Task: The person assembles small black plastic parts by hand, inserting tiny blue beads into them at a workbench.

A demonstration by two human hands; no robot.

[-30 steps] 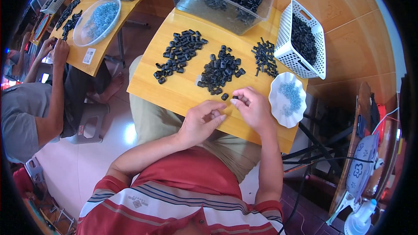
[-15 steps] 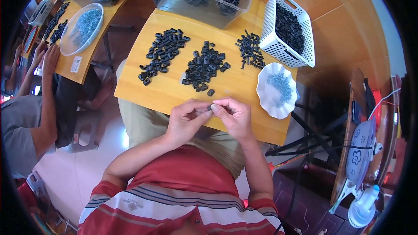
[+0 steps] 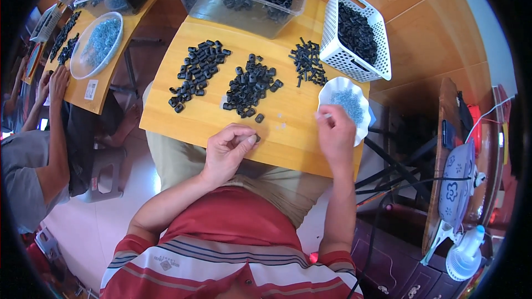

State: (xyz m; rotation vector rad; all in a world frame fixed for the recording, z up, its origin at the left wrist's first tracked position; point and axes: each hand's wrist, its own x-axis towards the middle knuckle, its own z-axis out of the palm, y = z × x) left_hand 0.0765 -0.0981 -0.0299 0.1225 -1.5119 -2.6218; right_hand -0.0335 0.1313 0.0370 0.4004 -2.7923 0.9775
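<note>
Head view: 0.5 s ago the 2 hands met at a small black piece; now they have parted. The left hand alone keeps the black piece, pinched between thumb and forefinger above the near part of the desk. The right hand has moved away to the white wavy-edged bowl, its fingers bent in and drawn together over the side nearest the left hand, close to the blue bits. This suggests the left is serving as holder while the right works at the bowl. The right hand is blurred, so I cannot tell whether its fingers grip a bit.

The black piece looks dark, short and rounded, mostly covered by the left thumb. Just beyond the left fingers lies 1 similar loose piece, and farther off a heap of black caps. Thin black pins lie beyond the right fingers, slightly to their left.
</note>
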